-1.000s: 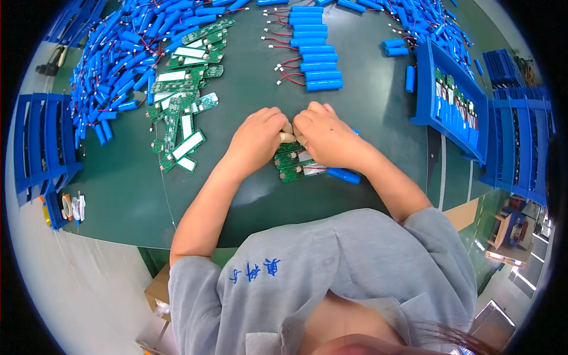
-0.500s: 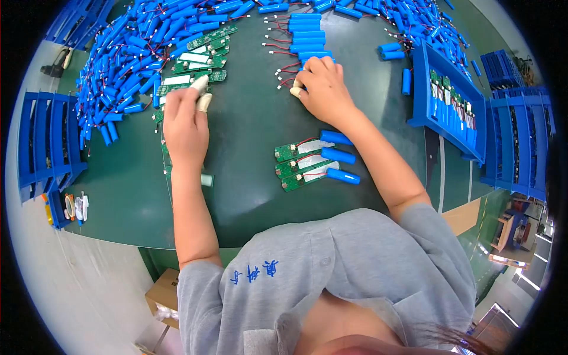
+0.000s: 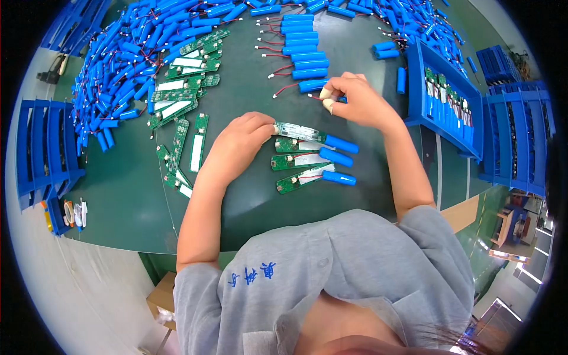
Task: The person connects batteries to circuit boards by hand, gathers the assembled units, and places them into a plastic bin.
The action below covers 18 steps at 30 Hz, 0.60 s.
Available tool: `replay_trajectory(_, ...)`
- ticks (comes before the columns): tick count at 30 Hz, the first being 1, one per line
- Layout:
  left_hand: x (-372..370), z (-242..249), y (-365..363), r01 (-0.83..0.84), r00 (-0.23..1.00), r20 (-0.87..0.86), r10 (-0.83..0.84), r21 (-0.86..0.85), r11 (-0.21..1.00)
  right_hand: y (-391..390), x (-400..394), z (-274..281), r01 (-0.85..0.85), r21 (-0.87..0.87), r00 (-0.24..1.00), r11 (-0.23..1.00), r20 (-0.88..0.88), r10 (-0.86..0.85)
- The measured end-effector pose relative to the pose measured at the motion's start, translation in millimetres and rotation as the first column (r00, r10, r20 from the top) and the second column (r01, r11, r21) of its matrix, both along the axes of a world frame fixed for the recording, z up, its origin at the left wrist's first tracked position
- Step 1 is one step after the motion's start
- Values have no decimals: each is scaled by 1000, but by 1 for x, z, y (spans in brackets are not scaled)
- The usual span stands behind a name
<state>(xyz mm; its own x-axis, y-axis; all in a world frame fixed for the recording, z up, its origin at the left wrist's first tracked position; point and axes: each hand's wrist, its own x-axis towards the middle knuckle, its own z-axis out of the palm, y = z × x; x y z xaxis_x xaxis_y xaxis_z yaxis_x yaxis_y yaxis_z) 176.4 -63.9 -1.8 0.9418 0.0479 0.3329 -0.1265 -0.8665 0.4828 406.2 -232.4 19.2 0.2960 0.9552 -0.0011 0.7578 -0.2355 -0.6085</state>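
My left hand (image 3: pixel 239 145) is closed on the left end of a green circuit board (image 3: pixel 296 131) with a white strip, held over the top of a short column of boards. Each board below, such as the lowest board (image 3: pixel 296 181), has a blue battery (image 3: pixel 339 177) at its right end, joined by a red wire. My right hand (image 3: pixel 358 102) has pale finger cots and pinches a blue battery (image 3: pixel 342 99), mostly hidden by the fingers; its red wire and white plug stick out left. Just above lies a column of wired batteries (image 3: pixel 309 64).
Loose boards (image 3: pixel 177 94) lie in an overlapping stack at left, with more below. A large heap of batteries (image 3: pixel 127 71) covers the back left, another the back right. A blue tray (image 3: pixel 417 89) at right holds boards with batteries. Blue racks (image 3: pixel 50 145) stand at the sides.
My left hand has moved right and toward me from the board stack, bringing a board to the short column. My right hand has come right and nearer with a battery from the row.
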Motion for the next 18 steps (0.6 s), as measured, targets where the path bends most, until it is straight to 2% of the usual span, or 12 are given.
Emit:
replay_trajectory(3, -1, 0, -5, -82, 995, -55, 78, -77, 994, -2, -4, -7, 15, 29, 1000, 999, -10, -15)
replay_trajectory(6, 0, -5, -2, -246, 969, -90, 232, -218, 944, 0, -7, -8, 0, 84, 1000, 996, -13, 1)
replay_trajectory(9, 9, -2, 0, -297, 945, -239, 223, -342, 892, 2, -3, -13, 30, 71, 993, 997, -117, -22)
replay_trajectory(13, 30, -13, -17, -240, 970, -97, 221, -276, 931, 2, 0, -12, 23, 37, 989, 999, -148, -18)
replay_trajectory(16, 29, -10, -27, -161, 980, -137, 144, -120, 980, 0, -1, -12, -3, 13, 994, 1000, -112, 4)
replay_trajectory(18, 24, -9, -25, -130, 970, -230, 83, -197, 972, 0, -3, -13, -20, 43, 991, 999, -131, 26)
